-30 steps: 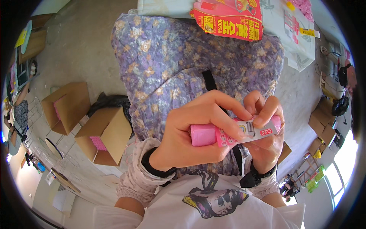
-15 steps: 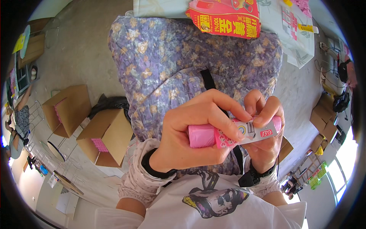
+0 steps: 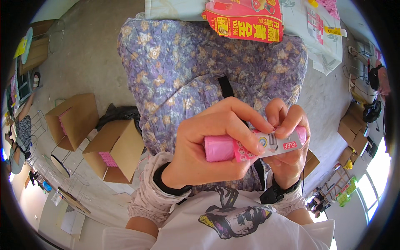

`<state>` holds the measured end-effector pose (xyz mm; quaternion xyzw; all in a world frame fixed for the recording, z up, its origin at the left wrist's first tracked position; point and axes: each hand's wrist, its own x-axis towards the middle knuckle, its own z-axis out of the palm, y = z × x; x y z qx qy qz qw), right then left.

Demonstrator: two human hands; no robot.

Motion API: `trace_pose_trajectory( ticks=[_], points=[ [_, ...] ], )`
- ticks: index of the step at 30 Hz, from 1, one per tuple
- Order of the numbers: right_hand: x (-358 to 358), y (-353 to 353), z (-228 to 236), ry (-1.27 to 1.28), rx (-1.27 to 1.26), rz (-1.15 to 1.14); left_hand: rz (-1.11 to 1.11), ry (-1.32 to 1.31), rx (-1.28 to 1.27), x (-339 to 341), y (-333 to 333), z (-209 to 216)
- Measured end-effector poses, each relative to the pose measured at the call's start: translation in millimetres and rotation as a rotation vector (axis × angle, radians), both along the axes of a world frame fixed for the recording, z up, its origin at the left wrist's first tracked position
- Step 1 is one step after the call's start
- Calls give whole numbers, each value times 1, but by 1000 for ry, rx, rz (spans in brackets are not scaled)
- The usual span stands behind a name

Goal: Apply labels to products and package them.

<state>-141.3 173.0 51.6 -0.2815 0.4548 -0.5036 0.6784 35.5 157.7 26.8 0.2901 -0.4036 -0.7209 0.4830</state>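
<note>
A roll of pink plastic bags (image 3: 218, 149) lies crosswise in front of my chest, held between both hands. Around its middle and right part runs a printed label (image 3: 273, 143) in grey, white and pink. My left hand (image 3: 193, 133) is closed on the left part, with its fingers over the top and the thumb below. The right hand (image 3: 287, 166) supports the other end from beneath. Its bent fingertips pinch the label's upper edge, close to my left index fingertip. Whatever lies between those fingertips is too small to make out.
Purple flowered fabric (image 3: 166, 62) covers my lap. Ahead stands a table with a pale cloth (image 3: 175, 10), bearing a red-and-yellow package (image 3: 250, 29) and a yellow-and-white tube (image 3: 335, 31). Open cardboard boxes (image 3: 121, 146) with pink rolls stand at left; more boxes (image 3: 352, 129) are at right.
</note>
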Motion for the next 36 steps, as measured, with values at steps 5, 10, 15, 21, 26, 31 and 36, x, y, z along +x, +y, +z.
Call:
trace_pose_trajectory(
  ticks=[5, 10, 15, 21, 26, 31, 36],
  points=[
    [1, -2, 2, -64, 65, 1, 4, 14, 82, 1, 0, 5],
    [-1, -7, -9, 34, -156, 135, 10, 25, 139, 12, 1, 4],
    [-3, -15, 1, -44, -131, 217, 37, 160, 308, 10, 4, 9],
    [-6, -10, -6, -55, -222, 202, 98, 189, 304, 0, 5, 10],
    [-5, -6, -8, -138, -202, 149, 71, 115, 227, 1, 3, 12],
    [-3, -4, -9, -189, -173, 125, 15, 38, 174, 6, 0, 14],
    [-1, -4, -10, -181, -158, 111, 20, -28, 152, 6, -1, 13]
  ],
)
